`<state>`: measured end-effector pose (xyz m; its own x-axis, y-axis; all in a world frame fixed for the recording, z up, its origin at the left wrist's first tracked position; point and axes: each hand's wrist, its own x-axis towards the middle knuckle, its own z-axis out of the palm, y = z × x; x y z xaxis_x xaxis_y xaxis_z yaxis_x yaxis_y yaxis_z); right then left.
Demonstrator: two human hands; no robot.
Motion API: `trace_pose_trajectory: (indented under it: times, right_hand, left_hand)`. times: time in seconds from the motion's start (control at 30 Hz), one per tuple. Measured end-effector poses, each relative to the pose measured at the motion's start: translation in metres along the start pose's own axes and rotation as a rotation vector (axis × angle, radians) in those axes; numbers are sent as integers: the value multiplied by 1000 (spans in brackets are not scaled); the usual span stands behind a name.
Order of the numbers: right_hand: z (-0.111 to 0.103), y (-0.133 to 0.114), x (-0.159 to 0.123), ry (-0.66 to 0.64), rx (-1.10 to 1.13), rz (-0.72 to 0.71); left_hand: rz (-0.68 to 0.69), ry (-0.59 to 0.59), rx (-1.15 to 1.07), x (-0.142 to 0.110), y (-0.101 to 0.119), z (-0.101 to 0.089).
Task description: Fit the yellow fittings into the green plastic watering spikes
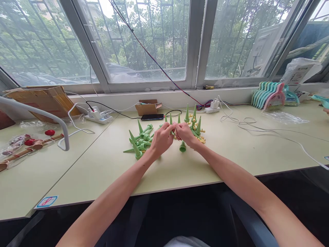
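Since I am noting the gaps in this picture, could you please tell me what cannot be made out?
All in the head view:
- Piece in the grip: mostly hidden by the left hand and right hand.
- Green spikes just behind the hands: lower parts covered by them.
- Teal object at far right: cut off by the picture's edge.
- Print on the plastic bag: too small and blurred.

A loose heap of light-green plastic spikes (pixel 144 137) is lying toward the table's (pixel 102 171) left edge, well in from the near edge, pointed tips aiming several ways and a few tilting upward; farther from that left edge, tapering green spikes (pixel 187 114) are standing points up, with small yellow pieces (pixel 202 140) clustering among them; a round green base (pixel 182 148) is showing its opening toward the near edge.
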<state>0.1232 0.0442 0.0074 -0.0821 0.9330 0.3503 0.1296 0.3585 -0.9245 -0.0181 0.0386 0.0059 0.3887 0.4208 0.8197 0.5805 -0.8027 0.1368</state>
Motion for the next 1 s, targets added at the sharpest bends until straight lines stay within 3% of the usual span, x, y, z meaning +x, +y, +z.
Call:
trace_pose_trajectory:
  times: [1.0]
  right_hand:
    - [1, -3, -2, 59, -220, -105]
  left_hand:
    - [-39, -17, -52, -2, 1, 1]
